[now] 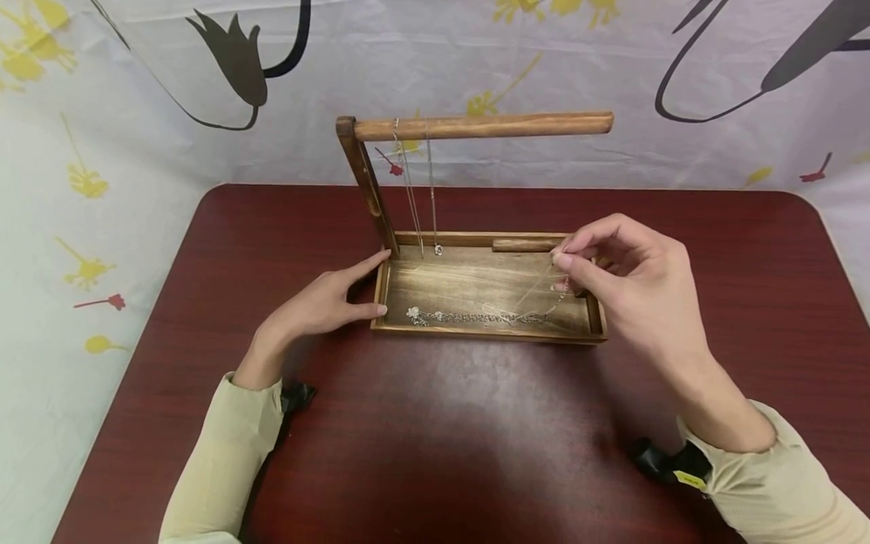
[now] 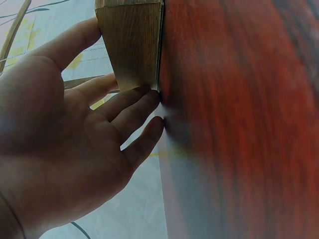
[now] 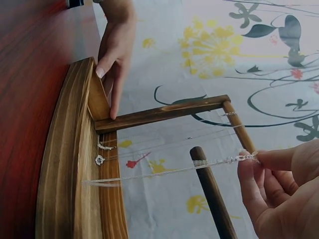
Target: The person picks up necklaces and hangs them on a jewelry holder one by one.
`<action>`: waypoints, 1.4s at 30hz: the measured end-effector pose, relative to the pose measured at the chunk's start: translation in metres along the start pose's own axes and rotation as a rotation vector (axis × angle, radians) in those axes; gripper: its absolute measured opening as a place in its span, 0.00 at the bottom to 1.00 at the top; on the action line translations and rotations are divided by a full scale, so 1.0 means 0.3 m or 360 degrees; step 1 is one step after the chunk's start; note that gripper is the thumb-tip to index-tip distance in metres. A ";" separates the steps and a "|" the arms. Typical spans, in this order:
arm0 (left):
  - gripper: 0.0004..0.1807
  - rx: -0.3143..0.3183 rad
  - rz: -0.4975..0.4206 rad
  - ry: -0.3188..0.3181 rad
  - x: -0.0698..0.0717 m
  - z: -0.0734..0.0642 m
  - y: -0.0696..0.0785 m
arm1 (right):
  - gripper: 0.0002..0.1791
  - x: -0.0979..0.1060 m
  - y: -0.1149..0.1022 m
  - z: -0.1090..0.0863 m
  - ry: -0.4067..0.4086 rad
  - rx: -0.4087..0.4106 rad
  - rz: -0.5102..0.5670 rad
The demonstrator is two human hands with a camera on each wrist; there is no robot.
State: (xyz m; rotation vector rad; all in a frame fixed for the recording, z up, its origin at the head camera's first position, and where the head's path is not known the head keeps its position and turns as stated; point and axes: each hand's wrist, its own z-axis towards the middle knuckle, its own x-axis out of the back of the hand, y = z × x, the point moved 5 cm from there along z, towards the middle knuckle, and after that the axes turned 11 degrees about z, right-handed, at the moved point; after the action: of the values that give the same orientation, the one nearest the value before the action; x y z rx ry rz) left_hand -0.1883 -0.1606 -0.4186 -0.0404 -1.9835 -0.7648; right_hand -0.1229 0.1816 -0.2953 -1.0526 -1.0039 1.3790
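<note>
My right hand (image 1: 642, 291) pinches the end of a thin silver necklace (image 3: 149, 176) between thumb and fingertips above the right end of a wooden tray (image 1: 448, 334). From there the chain runs down into the tray. My left hand (image 1: 319, 302) rests against the tray's left end, its thumb and fingers spread and touching the wood. Two more necklaces hang from the wooden bar (image 1: 503, 126) above the tray; one carries a small round pendant (image 1: 438, 250). More silver chains (image 1: 462, 318) lie along the tray's front side.
A wooden post (image 1: 363, 181) rises at the tray's left back corner and bears the bar. A short wooden rod (image 1: 525, 245) shows near the tray's back side. Beneath everything is a dark red table (image 1: 462, 438), with a patterned white cloth (image 1: 408, 45) behind it.
</note>
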 end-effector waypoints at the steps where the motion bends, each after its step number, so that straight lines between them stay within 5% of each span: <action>1: 0.47 0.0000 0.0001 0.0000 0.001 0.001 0.000 | 0.06 0.000 -0.002 0.002 -0.0008 -0.0010 0.0017; 10: 0.47 -0.0006 0.0003 0.0007 0.008 0.004 -0.001 | 0.05 0.000 -0.009 0.017 -0.0075 -0.0043 0.0133; 17: 0.47 -0.0006 -0.0001 0.0008 0.004 0.000 -0.004 | 0.07 0.013 -0.041 0.023 -0.0038 -0.0022 0.0055; 30: 0.47 -0.0002 0.0012 0.0018 0.007 0.000 -0.002 | 0.09 0.046 -0.110 0.031 0.0040 -0.0028 0.0332; 42: 0.47 -0.0004 0.0001 0.0008 -0.002 -0.001 0.004 | 0.15 0.113 -0.150 0.018 0.0119 -0.0021 0.0253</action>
State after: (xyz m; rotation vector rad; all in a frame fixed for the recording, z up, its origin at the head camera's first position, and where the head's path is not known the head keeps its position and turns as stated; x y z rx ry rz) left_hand -0.1873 -0.1596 -0.4184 -0.0402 -1.9776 -0.7663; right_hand -0.1177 0.2182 -0.2526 -1.2063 -0.8912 1.4515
